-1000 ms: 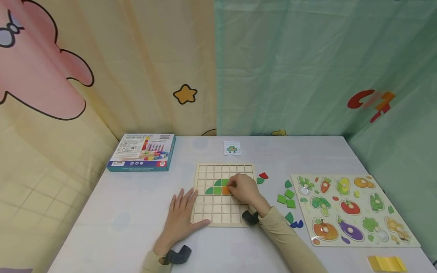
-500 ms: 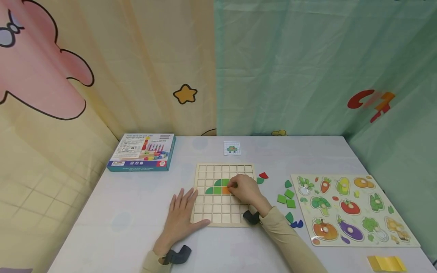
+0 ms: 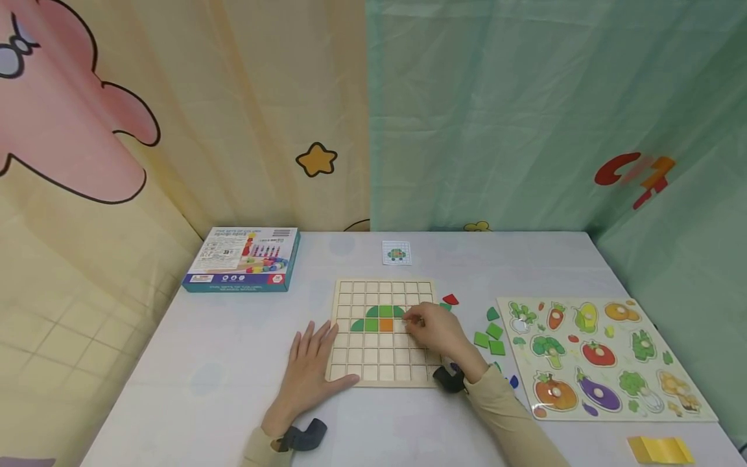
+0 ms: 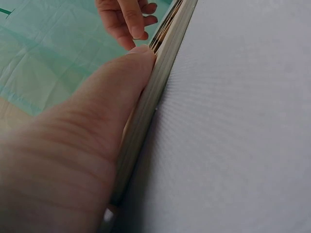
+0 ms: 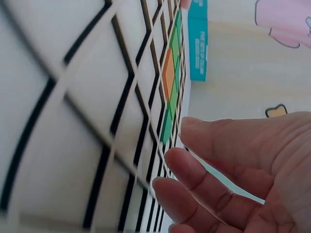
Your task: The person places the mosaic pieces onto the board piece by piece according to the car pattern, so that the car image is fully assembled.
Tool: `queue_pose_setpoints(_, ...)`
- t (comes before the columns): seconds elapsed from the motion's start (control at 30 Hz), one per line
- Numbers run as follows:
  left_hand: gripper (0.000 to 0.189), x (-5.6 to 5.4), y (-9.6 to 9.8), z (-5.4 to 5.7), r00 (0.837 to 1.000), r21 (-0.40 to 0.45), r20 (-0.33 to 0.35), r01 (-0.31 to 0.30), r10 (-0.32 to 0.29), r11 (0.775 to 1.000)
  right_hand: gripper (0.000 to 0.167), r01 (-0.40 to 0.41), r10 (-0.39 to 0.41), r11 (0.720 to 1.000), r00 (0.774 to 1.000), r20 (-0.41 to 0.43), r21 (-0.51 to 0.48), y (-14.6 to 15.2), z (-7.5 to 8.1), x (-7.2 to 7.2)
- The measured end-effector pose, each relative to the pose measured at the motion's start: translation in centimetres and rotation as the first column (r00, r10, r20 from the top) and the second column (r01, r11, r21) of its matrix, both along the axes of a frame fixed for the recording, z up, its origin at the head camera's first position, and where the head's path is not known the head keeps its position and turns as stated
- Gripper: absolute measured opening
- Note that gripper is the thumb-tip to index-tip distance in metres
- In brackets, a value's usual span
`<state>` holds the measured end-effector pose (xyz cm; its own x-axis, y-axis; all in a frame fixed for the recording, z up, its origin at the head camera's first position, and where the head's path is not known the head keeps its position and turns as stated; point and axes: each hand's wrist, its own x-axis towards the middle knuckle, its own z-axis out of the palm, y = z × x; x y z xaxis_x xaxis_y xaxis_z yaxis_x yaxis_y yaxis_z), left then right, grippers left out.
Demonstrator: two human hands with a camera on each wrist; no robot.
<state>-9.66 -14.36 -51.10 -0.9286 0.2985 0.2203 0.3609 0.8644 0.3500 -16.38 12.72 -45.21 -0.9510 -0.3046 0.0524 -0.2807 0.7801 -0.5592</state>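
Observation:
My left hand [image 3: 312,370] rests with spread fingers along the left edge of a wooden grid board [image 3: 370,373]. Its thumb [image 4: 114,80] lies on the board's near edge in the left wrist view. In the grid sit an orange square [image 3: 386,325], two bright green squares [image 3: 386,312] and several dark green quarter-round pieces [image 3: 372,313]. My right hand [image 3: 434,327] hovers over the board's right side, beside the orange square. The right wrist view shows its thumb [image 5: 209,133] and fingertips apart, with no piece visible between them.
Right of the board lie several loose green pieces [image 3: 496,348], a red piece [image 3: 450,299] and blue ones [image 3: 513,381]. Further right are a vegetable puzzle [image 3: 569,363] and a yellow block [image 3: 661,450]. A pattern card [image 3: 397,253] and a box [image 3: 239,259] lie behind.
My right hand has left the orange square and moved right, its fingertips parting. A green quarter-round right of the upper green square is now uncovered. The left hand stays put.

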Motion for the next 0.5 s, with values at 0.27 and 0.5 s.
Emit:
queue_pose_setpoints(0.27,0.102,-0.1,0.0,0.0,1.000,-0.003,-0.007,-0.001,0.001,1.000,0.009,0.068,-0.069,0.998,0.997,-0.028,-0.004,4.0,0.2,-0.5)
queue_pose_setpoints(0.5,0.102,-0.1,0.0,-0.1,1.000,0.001,-0.005,-0.003,0.003,1.000,0.005,0.087,-0.086,0.996,0.994,-0.064,0.012,7.0,0.1,-1.9)
